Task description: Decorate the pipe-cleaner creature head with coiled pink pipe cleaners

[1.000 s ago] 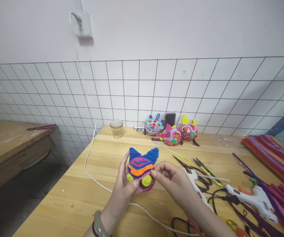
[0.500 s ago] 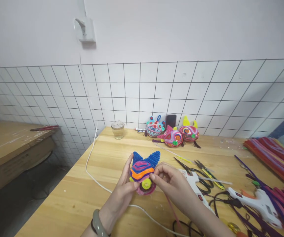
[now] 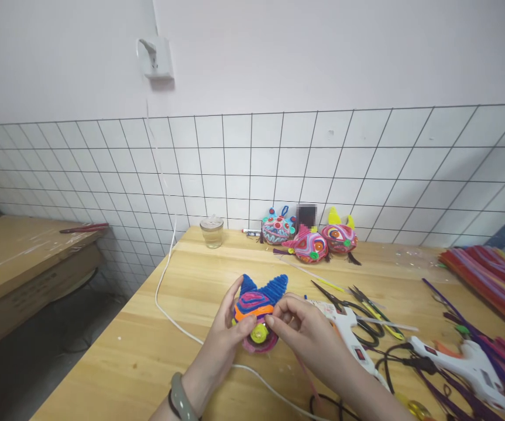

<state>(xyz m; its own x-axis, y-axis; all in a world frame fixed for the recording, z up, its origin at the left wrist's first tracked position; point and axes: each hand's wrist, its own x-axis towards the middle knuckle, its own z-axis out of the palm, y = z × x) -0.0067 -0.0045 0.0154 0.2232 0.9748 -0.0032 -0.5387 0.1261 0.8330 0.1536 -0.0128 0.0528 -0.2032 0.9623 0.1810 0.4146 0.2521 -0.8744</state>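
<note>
My left hand [image 3: 226,336] is wrapped round a fish-like pipe cleaner ornament [image 3: 256,310], its thumb pressed on the front. Two blue pointed fins stand up from the ornament; orange, purple and pink stripes cross its body, above a yellow coil in a dark ring. At the ornament's right edge my right hand [image 3: 307,327] is closed in a pinch, its fingertips touching the stripes. A thin pink pipe cleaner [image 3: 307,377] trails down from beneath this hand. The exact spot between the pinched fingertips is hidden.
White glue guns [image 3: 467,362], black scissors [image 3: 368,330] and a yellow cutter [image 3: 384,318] lie to the right. Bundled pipe cleaners [image 3: 489,275] are at far right. A glass [image 3: 212,234] and finished ornaments [image 3: 309,245] stand at the back. A white cable [image 3: 168,313] crosses the table.
My left thumb has moved up and right across the ornament's front, closer to my right fingertips. The ornament is slightly tilted. The whole view has shifted a little.
</note>
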